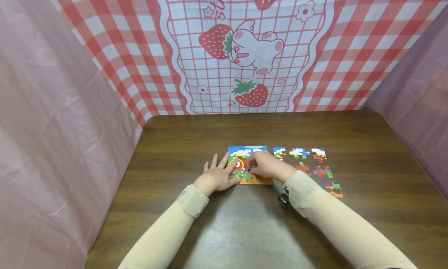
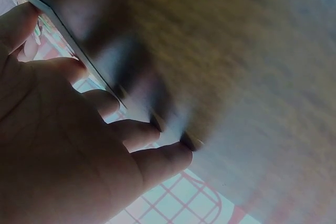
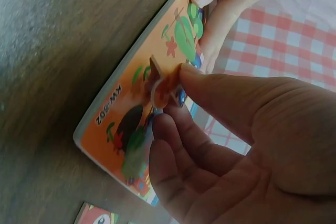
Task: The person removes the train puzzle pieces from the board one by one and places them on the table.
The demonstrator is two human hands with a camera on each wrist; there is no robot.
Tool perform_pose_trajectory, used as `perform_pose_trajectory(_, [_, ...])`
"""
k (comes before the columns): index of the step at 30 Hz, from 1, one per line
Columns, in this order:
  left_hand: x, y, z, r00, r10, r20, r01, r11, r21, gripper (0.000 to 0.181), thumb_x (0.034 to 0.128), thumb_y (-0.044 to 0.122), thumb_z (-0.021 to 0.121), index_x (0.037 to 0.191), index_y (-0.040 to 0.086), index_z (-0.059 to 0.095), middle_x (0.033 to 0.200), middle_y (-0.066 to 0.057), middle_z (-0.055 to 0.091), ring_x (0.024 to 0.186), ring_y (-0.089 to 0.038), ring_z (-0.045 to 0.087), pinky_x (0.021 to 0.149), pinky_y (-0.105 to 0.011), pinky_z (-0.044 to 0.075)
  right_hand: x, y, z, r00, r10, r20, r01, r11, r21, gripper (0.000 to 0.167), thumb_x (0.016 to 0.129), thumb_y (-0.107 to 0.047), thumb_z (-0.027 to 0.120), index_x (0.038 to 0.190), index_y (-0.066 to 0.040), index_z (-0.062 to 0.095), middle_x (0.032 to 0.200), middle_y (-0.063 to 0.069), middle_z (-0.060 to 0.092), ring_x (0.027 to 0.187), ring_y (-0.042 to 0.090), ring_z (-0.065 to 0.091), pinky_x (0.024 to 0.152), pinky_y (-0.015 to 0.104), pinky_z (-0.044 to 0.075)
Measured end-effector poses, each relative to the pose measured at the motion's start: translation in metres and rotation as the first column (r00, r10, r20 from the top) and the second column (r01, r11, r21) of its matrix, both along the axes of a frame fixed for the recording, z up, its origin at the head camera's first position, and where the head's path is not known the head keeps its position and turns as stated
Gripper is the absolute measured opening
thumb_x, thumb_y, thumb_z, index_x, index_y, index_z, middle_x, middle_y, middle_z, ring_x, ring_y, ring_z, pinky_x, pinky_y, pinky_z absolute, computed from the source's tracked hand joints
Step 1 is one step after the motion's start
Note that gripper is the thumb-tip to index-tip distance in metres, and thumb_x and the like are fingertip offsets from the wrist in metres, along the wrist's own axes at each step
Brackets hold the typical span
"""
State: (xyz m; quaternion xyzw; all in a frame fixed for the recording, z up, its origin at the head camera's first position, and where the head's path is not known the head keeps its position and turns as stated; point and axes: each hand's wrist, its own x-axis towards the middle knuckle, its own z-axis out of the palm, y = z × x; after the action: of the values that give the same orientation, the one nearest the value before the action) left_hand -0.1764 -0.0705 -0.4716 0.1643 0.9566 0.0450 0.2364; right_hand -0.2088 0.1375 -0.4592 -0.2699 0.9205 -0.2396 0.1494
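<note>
A colourful jigsaw board [image 1: 247, 149] lies on the table, with a blue sky along its far edge and an orange strip marked KW-802 along its near edge. My left hand [image 1: 216, 177] rests on its left side, fingers spread and straight. Over the board's right part, my right hand [image 1: 266, 166] pinches an orange puzzle piece [image 3: 164, 90] between thumb and fingertips. In the right wrist view the piece is tilted up from the orange strip. The left wrist view shows the fingers [image 2: 163, 163] at the board's edge.
Several loose puzzle pieces [image 1: 322, 171] lie in rough rows right of the board, some partly behind my right wrist. A small black object [image 1: 283, 198] is under that wrist. The brown wooden table [image 1: 168, 144] meets a strawberry-print cloth [image 1: 241, 101] at the back.
</note>
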Motion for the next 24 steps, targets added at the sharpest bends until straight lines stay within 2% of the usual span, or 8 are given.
perform_pose_trajectory(2, [0.000,0.000,0.000,1.000,-0.001,0.000,0.002,1.000,0.005,0.075,0.1009,0.067,0.040,0.164,0.039,0.012,0.170,0.003,-0.009,0.152,-0.041,-0.004,0.116,-0.063,0.009,0.000,0.002,0.000,1.000,-0.002,0.007,0.002,1.000,-0.006,0.005,0.087,-0.004,0.078,0.083,-0.008,0.075,0.071,-0.004,0.060,0.067,0.013,0.054,0.063,0.031,0.047])
perform_pose_trajectory(6, [0.001,-0.001,0.001,1.000,-0.004,0.000,0.004,1.000,0.007,0.075,0.1009,0.068,0.039,0.164,0.039,0.011,0.170,0.003,-0.010,0.152,-0.041,-0.005,0.116,-0.063,0.008,0.000,0.006,0.003,0.996,-0.029,0.079,0.032,0.999,-0.043,0.005,0.089,-0.004,0.076,0.087,-0.008,0.077,0.074,-0.004,0.064,0.065,0.012,0.058,0.061,0.030,0.050])
perform_pose_trajectory(9, [0.001,-0.001,0.000,1.000,-0.005,-0.003,0.005,1.000,0.005,0.075,0.1009,0.068,0.039,0.164,0.039,0.011,0.170,0.002,-0.009,0.152,-0.041,-0.005,0.116,-0.064,0.009,0.000,0.010,0.003,0.993,-0.021,0.114,0.032,0.995,-0.092,0.007,0.088,-0.001,0.075,0.086,-0.007,0.076,0.072,-0.002,0.065,0.061,0.012,0.058,0.057,0.030,0.050])
perform_pose_trajectory(17, [0.000,0.000,-0.001,1.000,0.006,0.000,-0.006,1.000,0.000,0.075,0.1009,0.067,0.040,0.164,0.039,0.011,0.170,0.002,-0.009,0.152,-0.041,-0.005,0.116,-0.063,0.009,-0.002,0.020,0.003,0.990,0.003,0.138,0.012,0.994,-0.107,0.006,0.091,-0.004,0.074,0.086,-0.007,0.074,0.073,-0.002,0.065,0.064,0.012,0.057,0.061,0.031,0.050])
perform_pose_trajectory(24, [-0.001,0.001,-0.004,1.000,0.006,0.010,-0.006,1.000,-0.011,0.075,0.1010,0.068,0.039,0.164,0.039,0.010,0.170,0.003,-0.011,0.152,-0.040,-0.006,0.116,-0.063,0.008,-0.002,0.030,0.004,0.987,0.039,0.156,-0.010,0.984,-0.180,0.010,0.092,0.000,0.073,0.085,-0.006,0.073,0.073,0.001,0.066,0.063,0.012,0.056,0.059,0.031,0.049])
